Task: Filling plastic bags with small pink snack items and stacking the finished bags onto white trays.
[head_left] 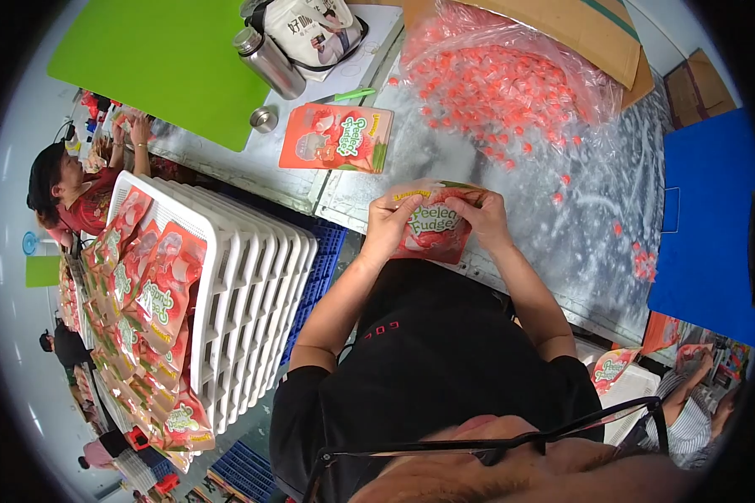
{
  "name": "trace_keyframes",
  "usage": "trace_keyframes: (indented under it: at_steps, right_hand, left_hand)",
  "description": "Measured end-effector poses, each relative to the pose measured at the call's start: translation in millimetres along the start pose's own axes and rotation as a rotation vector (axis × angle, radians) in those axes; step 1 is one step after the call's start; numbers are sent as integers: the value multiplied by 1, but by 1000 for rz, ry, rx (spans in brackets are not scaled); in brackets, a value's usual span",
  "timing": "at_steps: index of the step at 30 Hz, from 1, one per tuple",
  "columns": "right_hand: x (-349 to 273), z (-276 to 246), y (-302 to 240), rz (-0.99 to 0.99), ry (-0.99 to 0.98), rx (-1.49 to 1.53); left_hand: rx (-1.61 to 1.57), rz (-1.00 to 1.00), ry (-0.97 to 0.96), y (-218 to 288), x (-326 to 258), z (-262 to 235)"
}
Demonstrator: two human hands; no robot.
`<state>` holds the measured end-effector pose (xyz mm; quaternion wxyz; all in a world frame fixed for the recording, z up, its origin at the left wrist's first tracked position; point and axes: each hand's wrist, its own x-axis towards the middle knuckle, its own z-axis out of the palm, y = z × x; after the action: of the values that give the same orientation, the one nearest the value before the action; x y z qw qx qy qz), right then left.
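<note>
Both my hands are on a red printed candy pouch (434,238), held close to my body at the table's near edge. My left hand (385,226) pinches its upper left part, thumb on the printed front. On the upper right, my right hand (487,221) grips it the same way. Whether the pouch's top is sealed I cannot tell. A stack of similar flat pouches (335,138) lies on the table beyond my left hand. Farther off to the right, a heap of small red wrapped candies (503,80) spills from a clear plastic bag, with a few loose ones scattered nearer.
At my left stand stacked white plastic crates (243,285), the top one full of pouches. Beyond the pouch stack are a steel flask (270,65), its metal cup (263,119), a green pen-like tool (355,95) and a white bag (317,38). A blue panel (706,222) borders the right.
</note>
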<state>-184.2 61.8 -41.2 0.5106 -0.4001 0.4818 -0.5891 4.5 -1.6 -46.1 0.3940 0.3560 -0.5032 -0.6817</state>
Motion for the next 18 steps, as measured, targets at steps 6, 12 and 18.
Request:
trace_keyframes:
  at_steps: [6,12,18]
  right_hand:
    - [3,7,-6,41,-14,169]
    - [9,4,14,96,46,276]
    - [13,14,31,47,227,-303]
  left_hand:
    - [-197,-208,-137,-5,-2,-21]
    - [-403,-238,-160,1,2,-13]
    - [-559,-437,-241,-29,8,-25]
